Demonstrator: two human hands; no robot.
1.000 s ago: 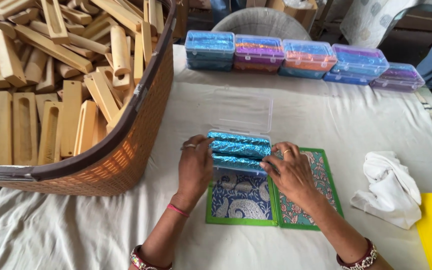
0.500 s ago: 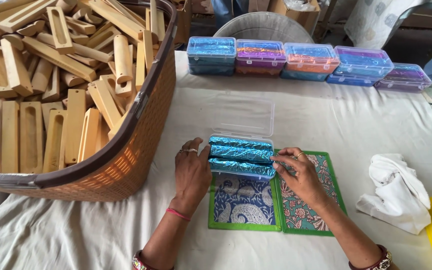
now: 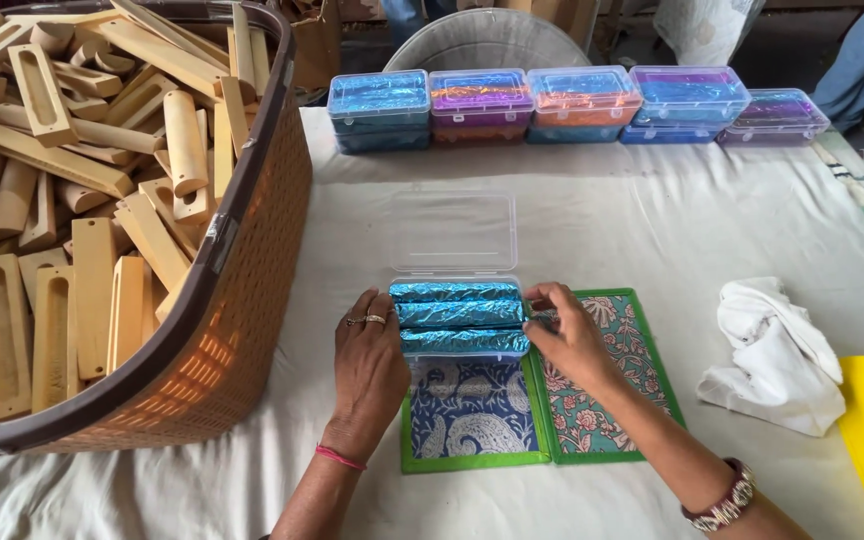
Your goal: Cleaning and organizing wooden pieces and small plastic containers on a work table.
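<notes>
While hands (image 3: 367,365) (image 3: 572,340) steady it, clear box (image 3: 457,345), foil rolls (image 3: 457,316)

Landmark: open clear plastic box (image 3: 455,262).
- Blue foil-wrapped rolls (image 3: 458,315): 3, lying side by side in the box.
- Closed clear boxes of foil rolls (image 3: 577,103): 5, in a row beyond the box.
- Green-edged patterned panels (image 3: 537,405): 2, just nearer than the box.
- Brown woven basket (image 3: 242,300): 1, left of the box; wooden pieces (image 3: 82,250) inside, too many to count.
- White cloth (image 3: 772,355): 1, right of the box.
- Hands: 2, left hand (image 3: 370,365), right hand (image 3: 570,335).
</notes>
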